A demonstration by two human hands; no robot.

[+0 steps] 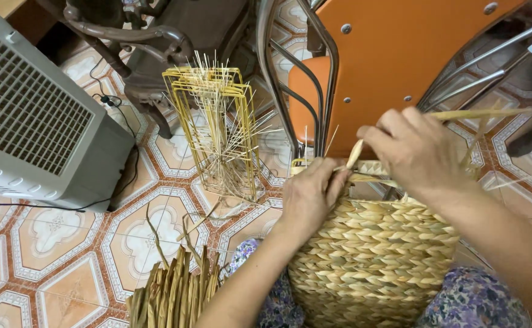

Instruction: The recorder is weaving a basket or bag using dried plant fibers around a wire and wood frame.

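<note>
At lower right my left hand (310,195) presses the basket (372,255) rim, while my right hand (415,149) pinches a strand (354,154) pointing up-right.

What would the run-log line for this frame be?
left hand: pressing basket rim | right hand: pinching strand | nearby: wire frame, strand bundle

The woven basket (372,255) is pale straw-gold with greenish strands in a braided herringbone pattern. The wire frame (214,115) is yellow. The chair (399,48) is orange with silvery metal tubing. The floor (53,255) has cream tiles with terracotta borders and floral motifs. The fan housing (29,115) is grey. The garment (472,300) is purple floral.
</note>
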